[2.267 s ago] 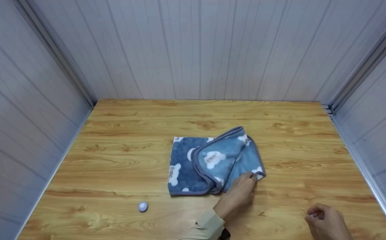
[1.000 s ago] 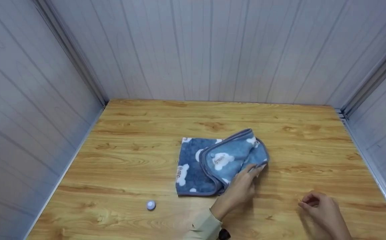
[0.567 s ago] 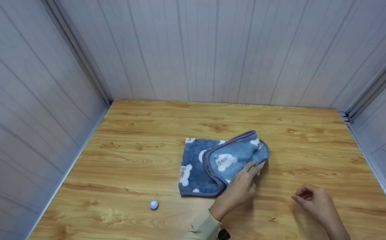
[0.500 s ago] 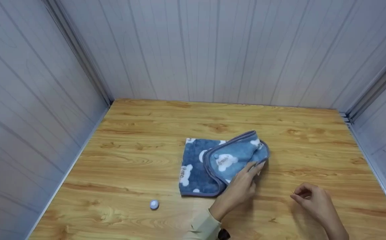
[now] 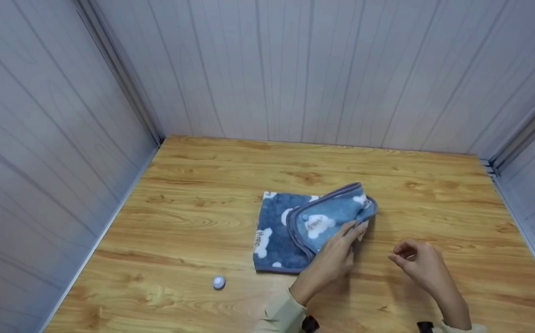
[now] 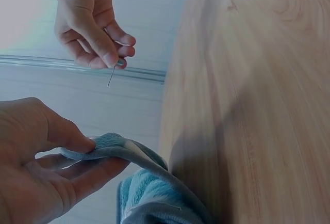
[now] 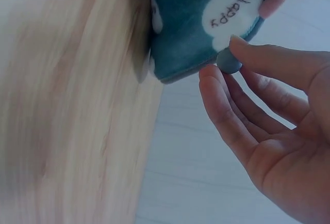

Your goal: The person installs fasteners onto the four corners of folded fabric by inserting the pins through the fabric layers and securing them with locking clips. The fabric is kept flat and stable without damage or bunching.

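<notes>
A folded blue fleece blanket [image 5: 279, 231] with white bear-like patches and "Happy" lettering lies on the wooden table. My left hand [image 5: 332, 259] pinches its bound right edge between thumb and fingers; the left wrist view shows that edge raised above the table. To the right, apart from the blanket, my right hand [image 5: 417, 263] is held up. Between its thumb and fingertips is a pin [image 6: 111, 77], whose thin shaft points out in the left wrist view. The right wrist view shows a round blue-grey head [image 7: 228, 61] at those fingertips.
A small purple-and-white round piece [image 5: 219, 282] lies on the table [image 5: 170, 259], left of my left sleeve. Light panelled walls [image 5: 276, 69] stand at the back and both sides. A blue button [image 5: 305, 218] sits on the blanket's turned-over flap.
My right hand has moved left and forward, nearer the blanket. My left hand has lifted the blanket's right edge, and the head view has shifted slightly. The purple-and-white piece still lies on the table.
</notes>
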Available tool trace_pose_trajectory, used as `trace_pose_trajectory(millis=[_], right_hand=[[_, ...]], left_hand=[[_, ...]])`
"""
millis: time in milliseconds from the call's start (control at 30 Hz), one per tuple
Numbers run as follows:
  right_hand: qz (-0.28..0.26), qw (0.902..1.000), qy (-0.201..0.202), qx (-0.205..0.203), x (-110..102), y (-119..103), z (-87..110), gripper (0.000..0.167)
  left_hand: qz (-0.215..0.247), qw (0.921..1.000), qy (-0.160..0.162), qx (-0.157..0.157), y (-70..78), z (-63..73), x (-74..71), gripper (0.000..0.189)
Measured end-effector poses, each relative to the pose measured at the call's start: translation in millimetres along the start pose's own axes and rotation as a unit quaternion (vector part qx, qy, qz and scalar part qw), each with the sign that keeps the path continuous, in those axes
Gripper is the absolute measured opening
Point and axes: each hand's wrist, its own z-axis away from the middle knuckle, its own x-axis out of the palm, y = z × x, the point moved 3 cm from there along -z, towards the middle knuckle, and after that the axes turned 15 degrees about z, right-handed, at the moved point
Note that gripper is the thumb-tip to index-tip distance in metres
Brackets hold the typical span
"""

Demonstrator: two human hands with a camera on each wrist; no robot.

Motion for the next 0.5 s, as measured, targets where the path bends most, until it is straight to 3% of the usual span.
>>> trace_pose_trajectory(millis=[267,500], right_hand=[[-0.008,0.9999,0.003,-0.013,1.5,-14.6,-10.5,0.010],[-0.019,0.9991,0.011,-0.036,5.6,-24.5,-21.2,0.011]], left_hand=[[0.014,0.9999,-0.001,-0.008,-0.2,1.8,-5.4,0.066],[0.010,0.9998,0.001,0.015,-1.1,2.4,-10.0,0.070]])
